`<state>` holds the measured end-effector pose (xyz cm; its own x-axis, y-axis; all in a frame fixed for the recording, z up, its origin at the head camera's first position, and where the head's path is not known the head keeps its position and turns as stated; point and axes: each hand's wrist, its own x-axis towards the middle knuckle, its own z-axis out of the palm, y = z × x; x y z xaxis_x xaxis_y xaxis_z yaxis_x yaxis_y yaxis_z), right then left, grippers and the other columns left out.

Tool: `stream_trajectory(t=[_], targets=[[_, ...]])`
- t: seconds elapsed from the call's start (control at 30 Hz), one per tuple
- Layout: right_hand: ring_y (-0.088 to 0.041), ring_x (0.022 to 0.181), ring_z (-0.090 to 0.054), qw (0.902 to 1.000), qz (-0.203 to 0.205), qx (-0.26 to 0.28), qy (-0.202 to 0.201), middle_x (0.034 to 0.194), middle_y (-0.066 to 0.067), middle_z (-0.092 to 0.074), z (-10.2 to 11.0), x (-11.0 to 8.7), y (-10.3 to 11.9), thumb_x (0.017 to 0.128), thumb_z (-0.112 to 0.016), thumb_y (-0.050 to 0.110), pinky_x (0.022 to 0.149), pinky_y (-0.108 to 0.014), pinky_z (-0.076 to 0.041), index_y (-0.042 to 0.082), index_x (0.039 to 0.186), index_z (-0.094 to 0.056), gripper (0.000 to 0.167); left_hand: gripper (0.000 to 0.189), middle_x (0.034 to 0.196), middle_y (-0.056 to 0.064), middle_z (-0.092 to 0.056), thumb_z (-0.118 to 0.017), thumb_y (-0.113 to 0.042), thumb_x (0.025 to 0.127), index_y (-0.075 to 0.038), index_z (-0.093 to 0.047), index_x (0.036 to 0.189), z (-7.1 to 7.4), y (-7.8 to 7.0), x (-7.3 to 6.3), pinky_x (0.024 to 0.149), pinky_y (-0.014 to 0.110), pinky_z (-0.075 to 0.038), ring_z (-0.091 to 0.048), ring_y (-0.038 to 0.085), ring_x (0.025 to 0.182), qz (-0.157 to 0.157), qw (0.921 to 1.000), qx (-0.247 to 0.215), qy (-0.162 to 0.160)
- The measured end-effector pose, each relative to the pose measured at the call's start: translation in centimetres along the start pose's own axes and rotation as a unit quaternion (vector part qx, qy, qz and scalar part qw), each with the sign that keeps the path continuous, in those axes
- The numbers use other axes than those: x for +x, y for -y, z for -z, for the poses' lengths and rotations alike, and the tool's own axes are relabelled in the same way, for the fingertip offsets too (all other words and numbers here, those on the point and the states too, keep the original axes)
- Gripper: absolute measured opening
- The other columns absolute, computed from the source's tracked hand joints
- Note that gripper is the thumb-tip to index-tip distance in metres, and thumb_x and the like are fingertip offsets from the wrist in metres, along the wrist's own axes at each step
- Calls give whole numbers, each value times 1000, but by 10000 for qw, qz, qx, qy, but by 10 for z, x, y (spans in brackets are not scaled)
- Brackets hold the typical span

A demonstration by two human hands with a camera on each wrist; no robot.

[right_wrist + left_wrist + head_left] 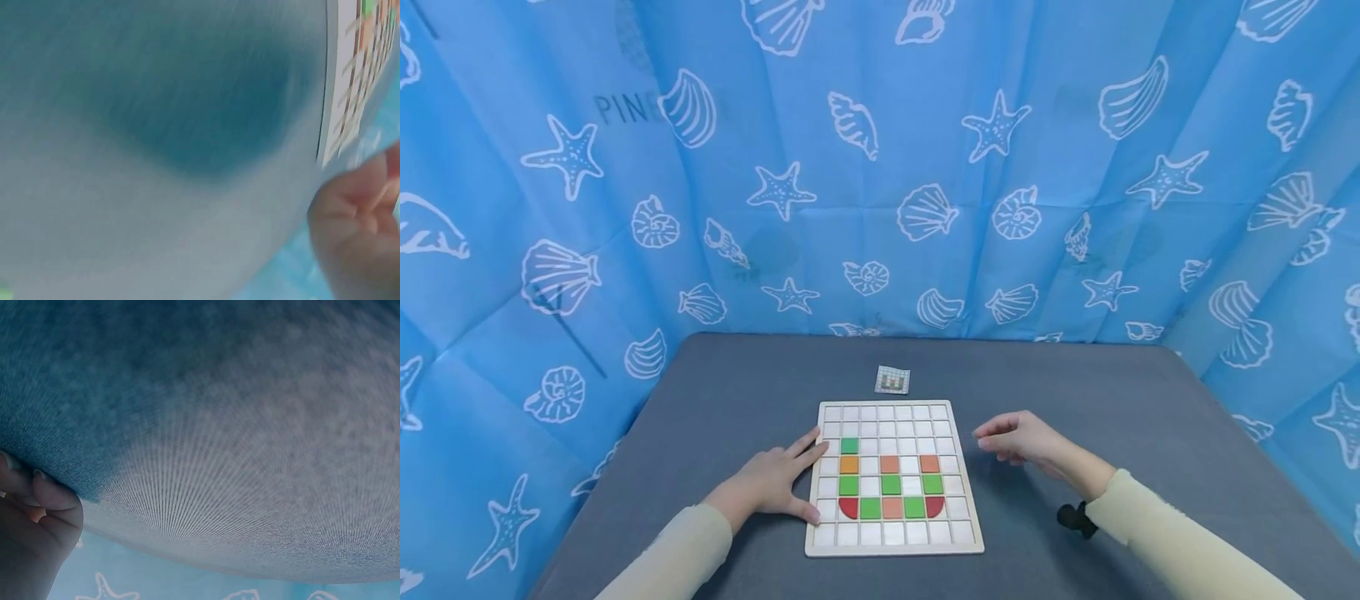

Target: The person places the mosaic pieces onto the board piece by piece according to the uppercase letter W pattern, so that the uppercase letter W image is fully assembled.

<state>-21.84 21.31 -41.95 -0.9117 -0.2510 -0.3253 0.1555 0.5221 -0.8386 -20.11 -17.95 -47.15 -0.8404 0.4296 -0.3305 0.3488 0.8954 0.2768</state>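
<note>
A white grid board lies on the table, holding several tiles: green squares, orange ones and two red rounded corner pieces. My left hand rests along the board's left edge with thumb and fingers spread; its curved fingers show in the left wrist view. Just off the board's right side, my right hand hovers above the table. Its thumb and fingertips are close together, and whether anything is between them is hidden. The right wrist view shows that hand blurred beside the board.
A small pattern card lies behind the board on the grey table. Something black is by the right sleeve. A bit of green shows at the right wrist view's corner. A blue seashell curtain hangs around the table.
</note>
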Motion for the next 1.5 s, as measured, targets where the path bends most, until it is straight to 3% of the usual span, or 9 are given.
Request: stream_trajectory(t=[0.23, 0.43, 0.6, 0.8, 1.0, 1.1, 1.23, 1.5], targets=[[-21, 84, -56, 9945, 348, -201, 964, 102, -10, -64, 57, -15, -16, 96, -63, 15, 73, -41, -47, -10, 123, -58, 38, 110, 162, -2, -13, -67, -76, 66, -25, -29, 155, -3, 4, 2, 97, 54, -39, -45, 39, 128, 17, 10000, 6, 16], [-14, 75, -50, 9783, 454, -222, 2010, 94, -7, -61, 98, -24, -40, 97, -58, 8, 66, -33, -42, -17, 121, -54, 35, 108, 162, -2, -15, -70, -73, 67, -25, -29, 155, 0, 0, -1, 95, 54, -40, -45, 39, 128, 42, 10000, -71, 16], [-9, 65, -43, 9627, 560, 19, 2646, 87, -2, -59, 121, -29, -62, 98, -54, 1, 59, -29, -35, -23, 120, -48, 34, 107, 162, -3, -16, -71, -72, 67, -26, -30, 154, 0, -1, -2, 94, 54, -41, -46, 39, 127, 18, 10000, -43, -40], [-6, 66, -43, 9481, 528, 68, 3134, 87, 0, -58, 135, -31, -84, 96, -53, -3, 57, -29, -30, -26, 120, -45, 34, 107, 162, -2, -16, -72, -71, 67, -25, -31, 154, 0, -1, -2, 94, 53, -41, -47, 39, 126, -25, 10000, -16, -78], [-5, 67, -44, 9477, 393, -196, 3162, 83, 1, -55, 133, -34, -95, 92, -59, -5, 58, -22, -33, -24, 113, -48, 30, 107, 162, -2, -16, -72, -71, 67, -24, -31, 154, 0, -1, -2, 95, 54, -41, -47, 39, 125, -38, 10000, 12, -89], [-7, 66, -41, 9544, 456, -631, 2881, 79, 0, -51, 126, -37, -94, 87, -63, -7, 59, -23, -32, -22, 102, -50, 25, 107, 162, -2, -16, -71, -71, 67, -24, -31, 154, 1, -2, -2, 95, 54, -40, -47, 39, 125, -20, 10000, 6, -73], [-11, 62, -35, 9638, 331, -1202, 2355, 73, -1, -44, 115, -39, -88, 79, -68, -11, 58, -27, -29, -9, 86, -51, 19, 107, 162, -2, -16, -71, -72, 67, -25, -31, 154, 1, -2, -2, 95, 54, -40, -47, 39, 126, 23, 10000, -1, -39], [-12, 60, -34, 9711, 95, -1379, 1945, 68, -2, -44, 110, -41, -87, 77, -69, -14, 57, -29, -30, -3, 84, -54, 19, 108, 162, -3, -16, -71, -72, 66, -26, -31, 154, 2, -3, -2, 96, 53, -40, -47, 37, 126, 124, 9999, 14, 36]])
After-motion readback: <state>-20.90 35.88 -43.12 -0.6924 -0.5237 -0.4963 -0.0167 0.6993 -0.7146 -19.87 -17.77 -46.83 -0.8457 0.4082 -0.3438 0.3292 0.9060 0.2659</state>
